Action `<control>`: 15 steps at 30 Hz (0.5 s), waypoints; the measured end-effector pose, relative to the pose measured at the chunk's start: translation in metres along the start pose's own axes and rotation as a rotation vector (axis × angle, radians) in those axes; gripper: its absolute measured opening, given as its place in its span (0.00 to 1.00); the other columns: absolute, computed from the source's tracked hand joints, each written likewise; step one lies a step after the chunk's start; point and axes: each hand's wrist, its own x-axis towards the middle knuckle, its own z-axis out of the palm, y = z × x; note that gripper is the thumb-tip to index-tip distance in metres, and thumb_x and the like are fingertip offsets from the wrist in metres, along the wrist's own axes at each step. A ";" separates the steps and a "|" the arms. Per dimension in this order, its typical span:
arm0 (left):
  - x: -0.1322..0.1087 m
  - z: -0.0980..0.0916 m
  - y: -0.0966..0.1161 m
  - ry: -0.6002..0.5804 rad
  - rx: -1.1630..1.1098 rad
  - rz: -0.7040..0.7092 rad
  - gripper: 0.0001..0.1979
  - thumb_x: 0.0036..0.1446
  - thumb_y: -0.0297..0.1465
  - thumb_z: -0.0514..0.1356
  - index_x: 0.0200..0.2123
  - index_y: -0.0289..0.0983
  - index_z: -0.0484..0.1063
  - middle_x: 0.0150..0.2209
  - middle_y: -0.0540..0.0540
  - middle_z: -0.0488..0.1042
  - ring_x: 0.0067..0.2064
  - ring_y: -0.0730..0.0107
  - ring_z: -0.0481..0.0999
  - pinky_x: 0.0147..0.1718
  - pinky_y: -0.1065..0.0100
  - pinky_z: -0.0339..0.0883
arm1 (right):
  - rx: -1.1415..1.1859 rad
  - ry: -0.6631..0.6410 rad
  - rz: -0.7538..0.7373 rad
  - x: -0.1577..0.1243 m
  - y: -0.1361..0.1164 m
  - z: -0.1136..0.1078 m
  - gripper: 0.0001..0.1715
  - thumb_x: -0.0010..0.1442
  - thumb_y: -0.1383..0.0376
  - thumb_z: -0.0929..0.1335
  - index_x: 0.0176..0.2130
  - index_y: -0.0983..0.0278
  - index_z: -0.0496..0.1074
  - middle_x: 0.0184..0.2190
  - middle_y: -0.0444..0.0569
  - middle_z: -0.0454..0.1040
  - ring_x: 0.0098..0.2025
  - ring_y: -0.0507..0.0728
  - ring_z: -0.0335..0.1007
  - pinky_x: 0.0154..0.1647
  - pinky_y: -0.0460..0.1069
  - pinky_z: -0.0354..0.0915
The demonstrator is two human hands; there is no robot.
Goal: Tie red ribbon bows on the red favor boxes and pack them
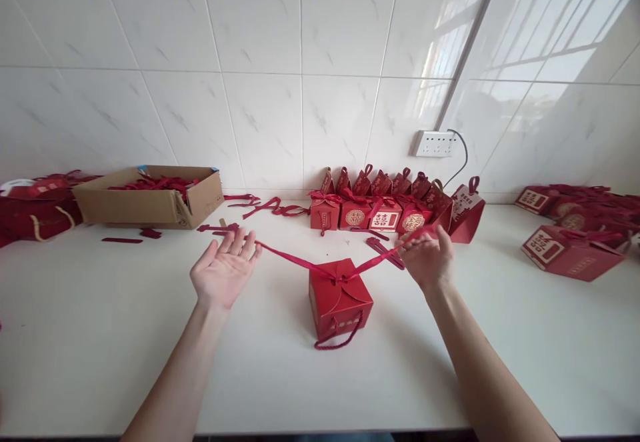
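A small red gift box (340, 299) stands on the white table in front of me, with a twisted red cord handle (341, 345) hanging at its near side. A red ribbon (293, 257) passes through the top flaps and stretches out to both sides in a wide V. My left hand (225, 265), palm up and fingers partly spread, has one ribbon end at its outer fingers. On the other side, my right hand (429, 255) grips the opposite end between thumb and fingers. Both hands are raised apart from the box.
Behind stands a row of finished-looking red boxes (355, 214) along the tiled wall. An open cardboard box (145, 203) of red ribbons is at left, beside a red bag (43, 215). More red boxes (575, 252) lie at right. A power strip (435, 143) is on the wall.
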 end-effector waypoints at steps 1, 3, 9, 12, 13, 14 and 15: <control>0.000 0.004 -0.005 0.031 0.052 0.040 0.12 0.53 0.39 0.54 0.31 0.43 0.76 0.35 0.48 0.79 0.39 0.64 0.78 0.39 0.62 0.70 | -0.079 0.045 -0.078 -0.001 0.002 0.002 0.18 0.47 0.50 0.70 0.26 0.61 0.65 0.23 0.40 0.65 0.26 0.51 0.65 0.31 0.50 0.68; -0.005 0.012 -0.018 -0.010 0.289 0.128 0.13 0.51 0.41 0.57 0.34 0.41 0.76 0.40 0.45 0.77 0.46 0.60 0.75 0.41 0.62 0.69 | -0.338 0.073 -0.303 -0.006 0.007 0.006 0.18 0.49 0.50 0.70 0.34 0.59 0.67 0.32 0.43 0.69 0.35 0.54 0.68 0.36 0.51 0.67; -0.041 0.037 -0.058 -0.568 1.175 0.372 0.06 0.54 0.34 0.58 0.34 0.40 0.73 0.42 0.44 0.72 0.49 0.61 0.70 0.51 0.60 0.63 | -1.206 -0.698 -0.642 -0.047 0.021 0.032 0.06 0.58 0.66 0.67 0.30 0.61 0.74 0.37 0.50 0.70 0.41 0.57 0.68 0.42 0.53 0.67; -0.050 0.049 -0.062 -0.630 1.314 0.354 0.07 0.58 0.33 0.55 0.36 0.40 0.72 0.43 0.45 0.72 0.49 0.63 0.70 0.50 0.61 0.64 | -1.306 -0.894 -0.521 -0.060 0.021 0.042 0.07 0.59 0.70 0.65 0.33 0.62 0.74 0.34 0.49 0.71 0.36 0.55 0.68 0.39 0.51 0.68; -0.050 0.054 -0.060 -0.628 1.366 0.349 0.07 0.57 0.32 0.55 0.35 0.40 0.72 0.42 0.45 0.72 0.48 0.63 0.70 0.50 0.60 0.64 | -1.334 -0.898 -0.498 -0.062 0.021 0.045 0.07 0.59 0.71 0.66 0.33 0.62 0.74 0.33 0.49 0.71 0.36 0.55 0.68 0.39 0.51 0.68; -0.049 0.060 -0.058 -0.630 1.427 0.352 0.06 0.56 0.31 0.55 0.34 0.40 0.72 0.42 0.46 0.72 0.47 0.63 0.71 0.49 0.59 0.63 | -1.365 -0.893 -0.482 -0.063 0.020 0.048 0.07 0.58 0.71 0.66 0.33 0.63 0.74 0.32 0.49 0.71 0.36 0.55 0.68 0.39 0.50 0.68; -0.048 0.066 -0.055 -0.639 1.495 0.356 0.06 0.55 0.30 0.55 0.32 0.40 0.72 0.41 0.46 0.73 0.46 0.62 0.71 0.50 0.57 0.62 | -1.405 -0.888 -0.470 -0.063 0.020 0.050 0.06 0.57 0.72 0.67 0.32 0.63 0.74 0.32 0.49 0.70 0.36 0.55 0.67 0.38 0.50 0.68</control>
